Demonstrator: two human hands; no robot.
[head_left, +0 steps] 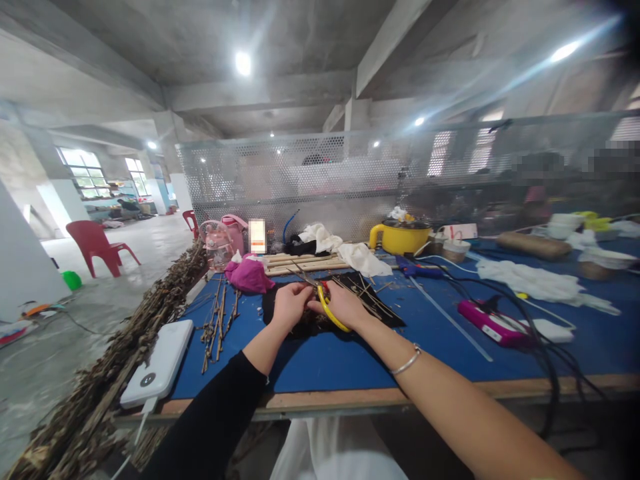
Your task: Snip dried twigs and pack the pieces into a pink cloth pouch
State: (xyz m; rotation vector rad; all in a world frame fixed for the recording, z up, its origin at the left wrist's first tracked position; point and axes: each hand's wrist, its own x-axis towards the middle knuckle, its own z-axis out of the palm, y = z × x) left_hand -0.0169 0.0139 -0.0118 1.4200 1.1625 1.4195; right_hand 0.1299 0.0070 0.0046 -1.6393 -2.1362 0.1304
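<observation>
Hands (288,308) close together, yellow-handled scissors (327,310) in right (347,305).

The blue tabletop (425,353) bears black cloth (270,308) and dry stems (221,321).

In my right hand (344,305), the yellow-handled scissors (327,313) slant, metal blades pointing forward-left; thin brown stalks (361,288) lie crisscrossed beside it, dry-looking.

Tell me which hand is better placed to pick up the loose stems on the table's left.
Probably the left hand: it is nearer those stems, while the right hand has the yellow-handled scissors in its grip.
</observation>
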